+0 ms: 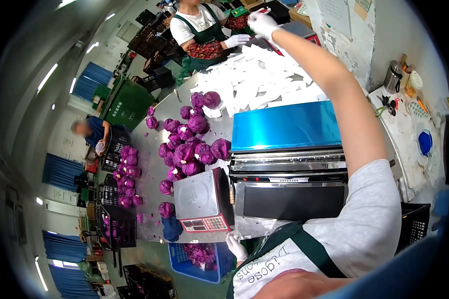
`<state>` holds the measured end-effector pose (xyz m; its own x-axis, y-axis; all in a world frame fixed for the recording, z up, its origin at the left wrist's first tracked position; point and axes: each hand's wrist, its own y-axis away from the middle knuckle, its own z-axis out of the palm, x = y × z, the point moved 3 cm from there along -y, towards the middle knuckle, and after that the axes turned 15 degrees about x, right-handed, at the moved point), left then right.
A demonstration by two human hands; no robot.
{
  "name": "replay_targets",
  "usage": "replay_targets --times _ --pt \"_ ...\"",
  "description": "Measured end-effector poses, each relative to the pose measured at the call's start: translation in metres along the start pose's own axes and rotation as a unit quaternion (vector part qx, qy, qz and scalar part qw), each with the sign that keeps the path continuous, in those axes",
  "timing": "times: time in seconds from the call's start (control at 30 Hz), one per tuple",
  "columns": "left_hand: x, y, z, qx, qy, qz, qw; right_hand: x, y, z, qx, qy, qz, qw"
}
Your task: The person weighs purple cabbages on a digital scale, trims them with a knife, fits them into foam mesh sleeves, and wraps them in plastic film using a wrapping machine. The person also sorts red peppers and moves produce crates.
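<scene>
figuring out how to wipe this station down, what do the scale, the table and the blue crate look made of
Scale: dull grey metal top, perhaps stainless steel, from its soft sheen; its red front looks like plastic.
Table: probably sheet metal, judging by the smooth grey, faintly reflective surface.
Crate: likely moulded plastic, given the even blue colour.

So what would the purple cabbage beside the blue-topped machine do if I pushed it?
That purple cabbage would probably roll, since it looks round. It might bump the other cabbages crowded nearby. It's probably firm, since its leaves look tightly wrapped.
</scene>
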<state>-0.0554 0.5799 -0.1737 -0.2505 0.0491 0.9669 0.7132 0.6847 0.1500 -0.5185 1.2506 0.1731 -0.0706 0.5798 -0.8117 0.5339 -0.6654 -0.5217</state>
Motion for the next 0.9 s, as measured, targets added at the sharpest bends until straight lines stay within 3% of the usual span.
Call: replay_targets --times 0.03,0.07,0.1,0.13,0.3,0.37,0.4,0.57,0.77,0.8,0.87,0.9 --pt "0.001 0.001 0.001 -0.002 -0.003 -0.004 1.0 0.015 0.011 0.02 -0.049 0.082 -0.057 0.994" --pt "0.002 0.001 0.001 0.004 -0.003 -0.008 1.0 0.016 0.043 0.025 -0.117 0.088 -0.048 0.988" --pt "0.004 0.002 0.002 0.01 -0.003 -0.012 1.0 0.045 0.052 0.078 -0.269 0.235 -0.201 0.912" --pt "0.004 0.003 0.002 0.016 -0.004 -0.016 1.0 0.054 0.103 0.078 -0.282 0.142 -0.081 0.946" --pt "0.001 0.003 -0.005 0.016 -0.005 -0.02 1.0 0.04 0.266 0.065 -0.484 0.009 -0.155 0.861" --pt "-0.003 0.001 -0.01 0.03 -0.01 -0.04 0.999 0.036 0.29 0.056 -0.432 0.209 -0.148 0.865" --pt "-0.007 0.001 -0.014 0.04 -0.02 -0.033 0.998 0.037 0.294 0.053 -0.426 0.168 -0.131 0.88" --pt "-0.024 0.002 -0.032 0.051 -0.066 -0.071 0.994 0.044 0.308 0.047 -0.416 0.236 -0.14 0.867" --pt "-0.037 -0.008 -0.049 0.103 -0.012 -0.149 0.983 0.05 0.306 0.055 -0.413 0.228 -0.141 0.87" --pt "-0.039 -0.025 -0.047 0.06 0.027 -0.099 0.993 0.038 0.305 0.052 -0.407 0.291 -0.16 0.851" --pt "-0.021 -0.027 -0.049 0.054 0.074 0.025 0.995 0.022 0.302 0.042 -0.432 0.175 -0.112 0.878" --pt "0.007 -0.021 -0.053 0.094 -0.012 0.042 0.995 0.043 0.305 0.062 -0.417 0.145 -0.111 0.89"
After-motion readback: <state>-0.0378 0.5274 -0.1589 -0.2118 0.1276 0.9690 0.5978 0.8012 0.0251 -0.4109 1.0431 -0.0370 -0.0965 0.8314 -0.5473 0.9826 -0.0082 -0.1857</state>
